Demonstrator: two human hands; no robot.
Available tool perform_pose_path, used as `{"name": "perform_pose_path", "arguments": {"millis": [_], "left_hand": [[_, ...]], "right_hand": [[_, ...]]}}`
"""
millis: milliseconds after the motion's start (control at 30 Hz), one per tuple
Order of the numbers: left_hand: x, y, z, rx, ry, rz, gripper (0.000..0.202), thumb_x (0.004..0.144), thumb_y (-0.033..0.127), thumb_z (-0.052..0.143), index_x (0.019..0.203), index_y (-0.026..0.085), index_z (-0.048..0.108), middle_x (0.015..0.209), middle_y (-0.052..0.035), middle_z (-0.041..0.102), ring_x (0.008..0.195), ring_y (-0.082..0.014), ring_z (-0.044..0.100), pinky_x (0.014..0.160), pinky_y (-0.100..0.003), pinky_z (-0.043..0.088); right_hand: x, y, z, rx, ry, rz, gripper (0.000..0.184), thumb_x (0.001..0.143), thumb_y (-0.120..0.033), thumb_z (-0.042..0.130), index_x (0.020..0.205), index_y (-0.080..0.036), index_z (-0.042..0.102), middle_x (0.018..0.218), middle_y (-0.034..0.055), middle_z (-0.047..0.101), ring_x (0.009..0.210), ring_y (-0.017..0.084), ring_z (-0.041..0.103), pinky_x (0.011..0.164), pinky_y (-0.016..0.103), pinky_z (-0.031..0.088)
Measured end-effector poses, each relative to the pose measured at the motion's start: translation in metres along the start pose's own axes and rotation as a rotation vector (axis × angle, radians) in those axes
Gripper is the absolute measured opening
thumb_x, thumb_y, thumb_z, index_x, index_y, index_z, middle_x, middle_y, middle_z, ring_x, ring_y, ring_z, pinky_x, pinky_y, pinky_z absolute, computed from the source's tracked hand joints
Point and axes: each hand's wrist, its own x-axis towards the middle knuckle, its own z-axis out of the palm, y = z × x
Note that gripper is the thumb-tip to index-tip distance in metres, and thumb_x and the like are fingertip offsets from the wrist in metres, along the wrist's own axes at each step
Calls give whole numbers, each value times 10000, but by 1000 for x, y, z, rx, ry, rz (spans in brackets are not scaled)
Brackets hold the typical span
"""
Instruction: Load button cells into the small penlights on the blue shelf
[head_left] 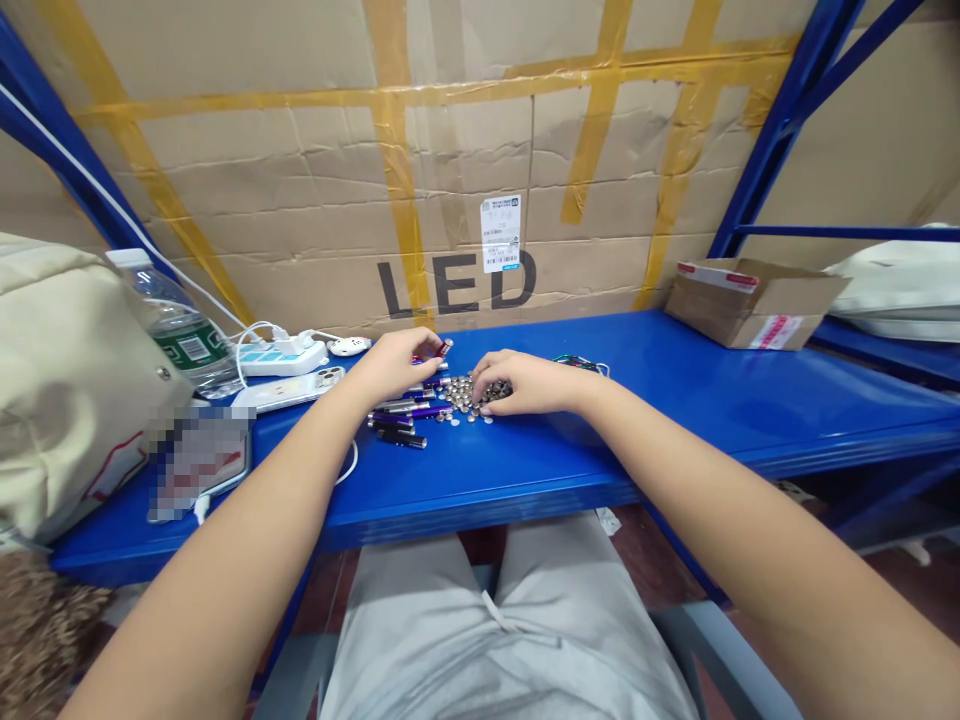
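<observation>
My left hand [394, 365] pinches a small dark red metal tube [442, 349] at its fingertips, just behind a row of slim metal pen-shaped lights [397, 420] in purple and black. My right hand [529, 384] rests with curled fingers on the edge of a heap of silver button cells [459, 395]. Whether those fingers hold a cell is hidden. Beyond that hand lies a small tangle of coloured wires [577, 363]. All of this sits on a blue steel shelf [675, 420].
At the left stand a power strip [283, 357], a white phone [289, 390], a water bottle [176, 325] and a beige bag [67, 390]. A blurred flat object [199, 460] lies by the bag. A cardboard box [754, 305] stands at the back right, against a taped carton wall [450, 160].
</observation>
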Motion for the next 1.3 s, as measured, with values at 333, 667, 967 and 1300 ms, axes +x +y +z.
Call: {"name": "perform_pose_path", "arguments": {"millis": [333,667,967,1300], "left_hand": [[-2,2,1,-43,-46,35,224,808,266,558,1005,194,636,1002,-36,705,926,-186,646,853,-319,493],[-4,8,1,-113,-70,31,215,804,285,559,982,191,633,977,-39,704,907,-183,646,843,-319,494],[-5,20,5,-215,-140,97,168,785,277,594,930,194,615,906,-27,707,821,-164,651,767,-302,502],[-6,24,5,-145,-105,177,130,785,238,594,903,191,623,870,-10,702,809,-157,641,763,-281,494]], "right_hand": [[0,11,3,19,-4,-2,113,789,-215,610,857,-215,701,1026,53,638,1019,192,565,932,337,430],[1,-3,-2,-20,226,14,52,778,-180,584,792,-175,633,923,64,630,878,179,580,832,331,455],[1,-6,-7,-35,539,-67,55,830,-224,560,831,-193,605,884,44,611,805,150,544,754,322,451],[0,-10,-8,-201,428,-163,128,878,-202,507,877,-178,633,895,70,614,861,171,559,775,314,443]]}}
